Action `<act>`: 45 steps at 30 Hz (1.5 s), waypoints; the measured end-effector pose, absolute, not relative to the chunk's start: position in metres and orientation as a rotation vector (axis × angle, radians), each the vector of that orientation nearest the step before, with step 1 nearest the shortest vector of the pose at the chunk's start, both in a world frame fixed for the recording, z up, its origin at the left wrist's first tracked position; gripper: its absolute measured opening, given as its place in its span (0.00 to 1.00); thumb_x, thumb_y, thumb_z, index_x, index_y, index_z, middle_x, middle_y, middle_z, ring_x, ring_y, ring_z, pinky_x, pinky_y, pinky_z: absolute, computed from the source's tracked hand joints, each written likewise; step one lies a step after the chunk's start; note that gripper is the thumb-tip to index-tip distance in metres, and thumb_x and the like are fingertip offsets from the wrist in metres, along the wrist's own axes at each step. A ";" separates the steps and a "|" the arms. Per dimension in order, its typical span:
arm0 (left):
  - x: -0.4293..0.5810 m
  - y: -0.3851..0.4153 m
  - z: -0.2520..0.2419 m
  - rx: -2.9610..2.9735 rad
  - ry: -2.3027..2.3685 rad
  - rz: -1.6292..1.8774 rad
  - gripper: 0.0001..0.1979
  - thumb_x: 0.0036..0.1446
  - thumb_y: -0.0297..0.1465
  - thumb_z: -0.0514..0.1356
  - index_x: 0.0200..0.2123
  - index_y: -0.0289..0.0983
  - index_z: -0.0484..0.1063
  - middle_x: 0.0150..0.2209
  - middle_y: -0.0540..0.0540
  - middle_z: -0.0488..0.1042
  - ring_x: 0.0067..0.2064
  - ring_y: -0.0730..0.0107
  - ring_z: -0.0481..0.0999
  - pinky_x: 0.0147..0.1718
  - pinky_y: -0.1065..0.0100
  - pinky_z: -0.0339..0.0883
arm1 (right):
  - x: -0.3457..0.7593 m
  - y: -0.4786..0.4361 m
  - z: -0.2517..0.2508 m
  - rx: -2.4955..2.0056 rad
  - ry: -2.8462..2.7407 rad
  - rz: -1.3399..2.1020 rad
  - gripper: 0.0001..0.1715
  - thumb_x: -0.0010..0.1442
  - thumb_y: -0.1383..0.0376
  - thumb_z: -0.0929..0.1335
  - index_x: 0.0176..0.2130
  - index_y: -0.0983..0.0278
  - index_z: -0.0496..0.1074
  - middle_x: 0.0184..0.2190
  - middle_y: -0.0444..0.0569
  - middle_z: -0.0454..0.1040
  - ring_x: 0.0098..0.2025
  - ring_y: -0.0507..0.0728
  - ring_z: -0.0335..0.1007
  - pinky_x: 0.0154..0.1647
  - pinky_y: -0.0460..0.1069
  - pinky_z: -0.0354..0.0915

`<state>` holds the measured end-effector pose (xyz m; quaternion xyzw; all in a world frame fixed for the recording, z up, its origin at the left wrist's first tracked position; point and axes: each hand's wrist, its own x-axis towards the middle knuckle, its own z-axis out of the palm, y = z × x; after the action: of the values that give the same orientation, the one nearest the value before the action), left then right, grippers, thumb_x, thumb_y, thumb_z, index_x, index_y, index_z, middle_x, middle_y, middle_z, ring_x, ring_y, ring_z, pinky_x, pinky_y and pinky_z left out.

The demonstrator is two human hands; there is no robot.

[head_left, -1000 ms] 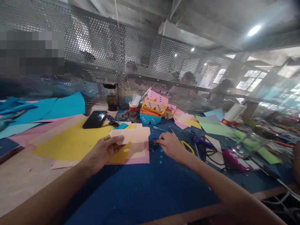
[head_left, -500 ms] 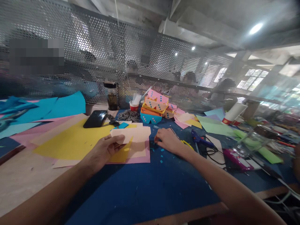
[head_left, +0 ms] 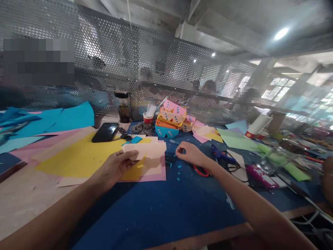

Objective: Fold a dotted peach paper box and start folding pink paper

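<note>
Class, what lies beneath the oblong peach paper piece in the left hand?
Peach paper, yellow paper and pink paper show beyond it; what the paper piece and left hand cover is hidden.

Straight to the back, catching a dark-lidded jar (head_left: 124,110) upright before the perforated metal screen (head_left: 166,59)! Closer in, spotting a black smartphone (head_left: 104,132), with keys (head_left: 121,131) right beside. Swinging right, past a blue glue gun (head_left: 223,155), reaching a magenta device (head_left: 261,176), then glancing up at a glowing ceiling light (head_left: 281,33)!

The left hand (head_left: 118,169) has a closed grip, thumb uppermost, while the right hand (head_left: 190,153) curls, fingertips together.
</note>
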<state>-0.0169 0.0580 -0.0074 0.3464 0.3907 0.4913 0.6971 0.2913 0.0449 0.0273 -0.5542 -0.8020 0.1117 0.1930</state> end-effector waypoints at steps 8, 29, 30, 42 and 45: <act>-0.025 0.066 -0.015 0.823 0.983 1.034 0.10 0.47 0.27 0.75 0.33 0.35 0.81 0.41 0.39 0.83 0.38 0.62 0.83 0.37 0.70 0.80 | 0.292 0.026 0.034 -1.478 -2.095 0.526 0.05 0.61 0.66 0.69 0.35 0.64 0.77 0.38 0.48 0.78 0.40 0.54 0.73 0.45 0.49 0.65; -0.074 0.087 -0.005 1.795 1.592 0.987 0.13 0.43 0.36 0.76 0.31 0.40 0.80 0.18 0.52 0.72 0.21 0.67 0.68 0.22 0.69 0.48 | 0.294 -0.005 0.046 -1.341 -1.679 1.036 0.11 0.58 0.57 0.71 0.34 0.62 0.77 0.32 0.43 0.75 0.36 0.53 0.68 0.41 0.47 0.61; -0.072 0.083 0.000 1.823 1.620 1.035 0.11 0.45 0.37 0.76 0.29 0.40 0.80 0.19 0.52 0.72 0.23 0.65 0.68 0.24 0.69 0.48 | 0.293 -0.006 0.045 -1.325 -1.646 1.073 0.11 0.58 0.57 0.71 0.34 0.62 0.76 0.33 0.43 0.75 0.37 0.53 0.69 0.42 0.47 0.61; -0.011 0.038 0.024 1.956 1.196 0.877 0.16 0.56 0.44 0.64 0.39 0.39 0.81 0.35 0.46 0.81 0.37 0.60 0.77 0.38 0.65 0.66 | 0.267 -0.021 0.044 -1.180 -1.379 1.420 0.16 0.55 0.53 0.73 0.33 0.64 0.75 0.34 0.45 0.74 0.39 0.53 0.69 0.42 0.48 0.61; 0.024 0.022 0.025 1.748 0.872 0.762 0.22 0.54 0.46 0.66 0.45 0.37 0.79 0.37 0.46 0.81 0.38 0.62 0.77 0.38 0.65 0.68 | 0.259 -0.027 0.044 -1.160 -1.387 1.415 0.15 0.54 0.55 0.74 0.33 0.64 0.77 0.33 0.45 0.75 0.39 0.53 0.69 0.43 0.48 0.59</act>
<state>0.0244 0.0220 0.0250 0.7223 0.3606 0.3150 0.4990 0.2587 -0.0267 0.0441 -0.4606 -0.5511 0.5620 0.4102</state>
